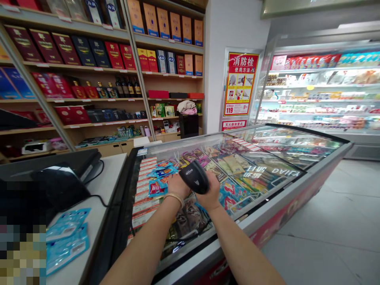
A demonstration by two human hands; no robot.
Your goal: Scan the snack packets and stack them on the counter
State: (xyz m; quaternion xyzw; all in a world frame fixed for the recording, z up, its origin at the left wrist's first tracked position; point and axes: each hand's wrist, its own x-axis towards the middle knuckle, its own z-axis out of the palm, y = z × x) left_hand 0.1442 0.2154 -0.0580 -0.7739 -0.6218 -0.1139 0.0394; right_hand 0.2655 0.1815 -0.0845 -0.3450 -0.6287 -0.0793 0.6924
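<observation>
A black handheld barcode scanner (194,177) sits in the right hand (211,196), above the freezer's glass lid (267,158). Its long axis slants, the broad end pointing left and away from the person. The fingers wrap beneath it, mostly out of sight. The left hand (180,187) lies just beside it, its fingers hidden, so I cannot tell how they stand. Blue packets (67,241) lie on the bench (103,186) at left; wooden shelves of boxed liquor (95,67) stand beyond.
</observation>
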